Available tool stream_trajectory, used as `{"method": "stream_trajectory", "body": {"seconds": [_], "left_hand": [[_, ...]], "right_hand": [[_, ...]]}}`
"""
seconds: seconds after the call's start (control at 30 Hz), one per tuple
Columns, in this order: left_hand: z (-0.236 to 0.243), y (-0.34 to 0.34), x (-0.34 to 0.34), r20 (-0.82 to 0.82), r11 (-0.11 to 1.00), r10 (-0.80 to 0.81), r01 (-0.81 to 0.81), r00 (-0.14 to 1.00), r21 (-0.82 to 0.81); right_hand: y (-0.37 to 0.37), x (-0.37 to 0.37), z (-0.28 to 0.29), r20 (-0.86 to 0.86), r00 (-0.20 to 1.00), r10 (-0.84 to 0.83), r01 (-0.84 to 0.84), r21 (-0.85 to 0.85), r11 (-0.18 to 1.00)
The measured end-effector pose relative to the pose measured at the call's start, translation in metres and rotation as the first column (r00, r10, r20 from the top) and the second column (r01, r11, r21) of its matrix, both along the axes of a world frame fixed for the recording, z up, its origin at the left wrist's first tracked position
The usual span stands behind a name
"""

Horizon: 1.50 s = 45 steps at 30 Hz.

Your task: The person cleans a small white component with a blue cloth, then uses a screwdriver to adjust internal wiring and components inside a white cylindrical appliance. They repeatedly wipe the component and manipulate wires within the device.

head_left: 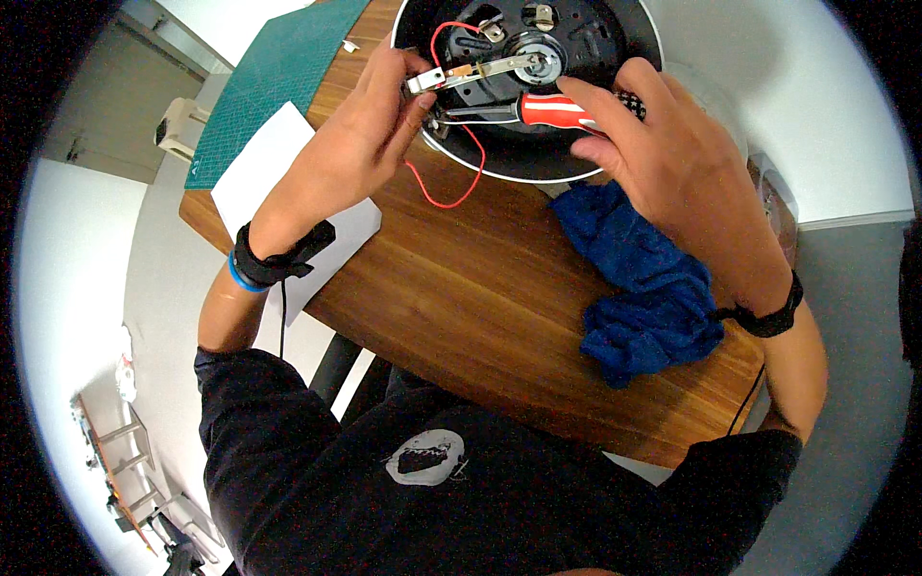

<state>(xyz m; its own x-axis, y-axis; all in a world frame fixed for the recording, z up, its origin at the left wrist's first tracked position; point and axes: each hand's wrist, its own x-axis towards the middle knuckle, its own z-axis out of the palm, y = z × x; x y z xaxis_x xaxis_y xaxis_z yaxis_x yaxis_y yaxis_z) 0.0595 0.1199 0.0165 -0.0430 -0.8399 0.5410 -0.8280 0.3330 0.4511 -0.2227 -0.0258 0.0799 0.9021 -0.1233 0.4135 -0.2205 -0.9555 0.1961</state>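
Observation:
At the top of the table sits a round black metal appliance housing [586, 158] with a pale rim, its inside facing up. My left hand [370, 120] is at its left edge, thumb and fingers pinched on the end of a metal lever strip with a white block [425, 82]. The strip reaches to a round silver part [538, 62] in the middle of the housing. My right hand [663, 134] is closed around a screwdriver [557, 110] with a red and white handle. Its shaft points left, the tip close to my left thumb. A red wire [483, 158] loops out over the housing's rim.
A crumpled blue cloth [639, 288] lies on the wooden table [461, 269], below my right hand. White paper [274, 154] lies under my left forearm, next to a green cutting mat [269, 82]. A white wall [797, 86] stands to the right.

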Motion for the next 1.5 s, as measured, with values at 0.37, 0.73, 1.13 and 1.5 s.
{"method": "stream_trajectory", "body": {"seconds": [0.37, 0.73, 1.13, 1.5], "left_hand": [[0.003, 0.004, 0.001, 0.043, 0.997, 0.039, -0.041, 0.998, 0.059], [0.004, 0.005, -0.003, 0.058, 0.998, 0.050, -0.052, 0.997, 0.037], [0.007, 0.006, -0.009, 0.056, 1.000, 0.015, -0.016, 0.998, 0.002], [0.003, 0.000, -0.006, 0.057, 0.999, 0.000, 0.002, 0.998, -0.036]], "right_hand": [[0.002, 0.005, 0.002, 0.093, 0.992, 0.080, -0.076, -0.044, 0.996], [-0.006, 0.005, -0.002, 0.132, 0.987, 0.091, -0.077, -0.112, 0.991], [0.006, 0.003, 0.014, -0.041, 0.997, -0.057, 0.052, -0.116, 0.992], [0.000, 0.012, 0.012, 0.157, 0.973, 0.168, -0.162, -0.047, 0.986]]}}
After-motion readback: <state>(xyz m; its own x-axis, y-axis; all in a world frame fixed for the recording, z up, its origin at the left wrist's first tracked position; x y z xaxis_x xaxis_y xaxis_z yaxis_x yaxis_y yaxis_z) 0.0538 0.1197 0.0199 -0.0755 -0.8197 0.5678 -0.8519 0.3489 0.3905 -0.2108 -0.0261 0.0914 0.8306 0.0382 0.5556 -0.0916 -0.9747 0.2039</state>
